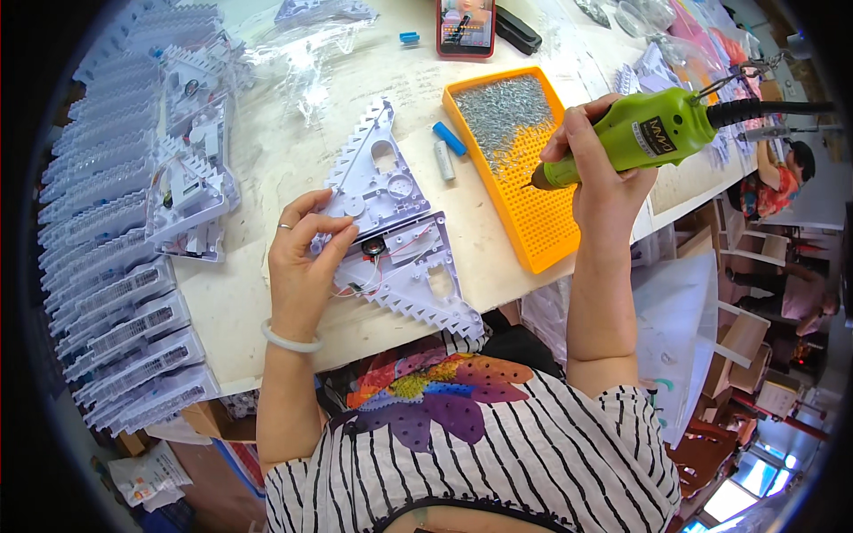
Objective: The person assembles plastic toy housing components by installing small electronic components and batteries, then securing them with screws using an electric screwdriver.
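Note:
My right hand is wrapped around a green electric screwdriver, its tip pointing down-left over an orange-yellow screw tray. Small metal screws fill the tray's far part; its nearer part is bare perforated grid. My left hand is closed, with thumb and fingers pinching the near-left edge of a pale lilac plastic shell half with a toothed side. Against it lies a second shell half, open side up, holding a round black speaker and thin red and white wires.
Stacked lilac shells line the table's left side, with open wired ones beside them. Blue and white cylinders lie left of the tray. A phone stands at the back. A black cable trails from the screwdriver.

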Tool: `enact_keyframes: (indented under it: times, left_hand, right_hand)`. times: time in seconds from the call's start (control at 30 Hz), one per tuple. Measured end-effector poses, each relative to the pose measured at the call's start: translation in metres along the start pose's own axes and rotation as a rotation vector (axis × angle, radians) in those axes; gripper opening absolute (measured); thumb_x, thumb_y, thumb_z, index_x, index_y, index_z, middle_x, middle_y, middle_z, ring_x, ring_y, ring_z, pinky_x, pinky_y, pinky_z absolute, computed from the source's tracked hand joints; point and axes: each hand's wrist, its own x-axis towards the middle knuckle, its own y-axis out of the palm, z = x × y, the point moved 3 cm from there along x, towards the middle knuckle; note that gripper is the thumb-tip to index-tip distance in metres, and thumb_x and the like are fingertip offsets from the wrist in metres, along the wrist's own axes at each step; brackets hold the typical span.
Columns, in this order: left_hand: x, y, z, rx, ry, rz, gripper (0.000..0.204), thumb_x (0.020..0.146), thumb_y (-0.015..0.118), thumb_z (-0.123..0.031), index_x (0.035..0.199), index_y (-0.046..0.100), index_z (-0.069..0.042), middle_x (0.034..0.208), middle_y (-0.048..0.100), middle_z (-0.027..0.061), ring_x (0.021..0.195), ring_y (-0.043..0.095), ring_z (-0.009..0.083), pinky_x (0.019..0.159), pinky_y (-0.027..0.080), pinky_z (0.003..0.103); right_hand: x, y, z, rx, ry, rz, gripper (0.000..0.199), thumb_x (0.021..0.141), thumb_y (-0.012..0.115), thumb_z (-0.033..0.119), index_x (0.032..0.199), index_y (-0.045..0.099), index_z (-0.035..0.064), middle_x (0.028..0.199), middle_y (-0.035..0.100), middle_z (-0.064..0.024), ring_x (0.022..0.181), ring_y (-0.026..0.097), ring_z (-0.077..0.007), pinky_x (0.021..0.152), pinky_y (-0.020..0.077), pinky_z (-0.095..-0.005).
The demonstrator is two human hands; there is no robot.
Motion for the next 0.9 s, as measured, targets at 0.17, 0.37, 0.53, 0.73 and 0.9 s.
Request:
enact_keyframes:
  times: [0.17,0.37,0.53,0.73,0.9]
  left_hand:
    - [-0.001,0.001,0.003,-0.046,-0.024,0.011,0.011,0.086,0.077,0.0,0.097,0.075,0.0,0.135,0.06,0.0141,0.125,0.057,0.0235,0.107,0.043,0.036]
    - [-0.004,-0.003,-0.004,0.193,0.091,-0.024,0.012,0.084,0.079,-0.002,0.095,0.077,-0.003,0.136,0.061,0.0144,0.129,0.056,0.0273,0.11,0.042,0.038]
    - [0.002,-0.002,-0.012,0.311,0.205,-0.037,0.015,0.08,0.082,-0.006,0.094,0.077,-0.006,0.139,0.06,0.0137,0.141,0.047,0.0357,0.114,0.04,0.044]
    - [-0.002,-0.008,-0.037,0.278,0.352,-0.106,0.024,0.075,0.089,-0.016,0.096,0.079,-0.011,0.144,0.057,0.0123,0.149,0.035,0.0398,0.118,0.034,0.049]
    - [0.0,-0.011,-0.038,0.243,0.369,-0.129,0.025,0.074,0.089,-0.018,0.097,0.08,-0.012,0.147,0.057,0.0117,0.151,0.033,0.0402,0.12,0.029,0.053]
  right_hand:
    - [-0.001,0.005,-0.003,0.039,-0.01,0.071,0.015,0.091,0.068,-0.005,0.101,0.058,-0.0008,0.079,0.065,-0.0107,0.062,0.065,-0.0175,0.06,0.0545,-0.0285]
    - [0.004,0.011,0.019,0.07,-0.083,0.097,0.012,0.092,0.071,-0.001,0.099,0.061,-0.0009,0.081,0.068,-0.0094,0.063,0.068,-0.0151,0.059,0.057,-0.0275]
    - [0.008,0.046,0.054,0.309,-0.141,0.163,0.015,0.091,0.068,-0.004,0.102,0.058,-0.0012,0.078,0.067,-0.011,0.061,0.066,-0.0174,0.057,0.0562,-0.0285]
    - [-0.004,0.113,0.061,0.324,-0.168,0.412,0.015,0.098,0.056,-0.002,0.109,0.047,0.0017,0.082,0.058,-0.0135,0.055,0.057,-0.02,0.054,0.0503,-0.0303]
    - [-0.007,0.134,0.048,0.513,-0.148,0.519,0.016,0.098,0.057,-0.002,0.11,0.047,0.0021,0.084,0.06,-0.0141,0.054,0.058,-0.0201,0.053,0.0525,-0.0316]
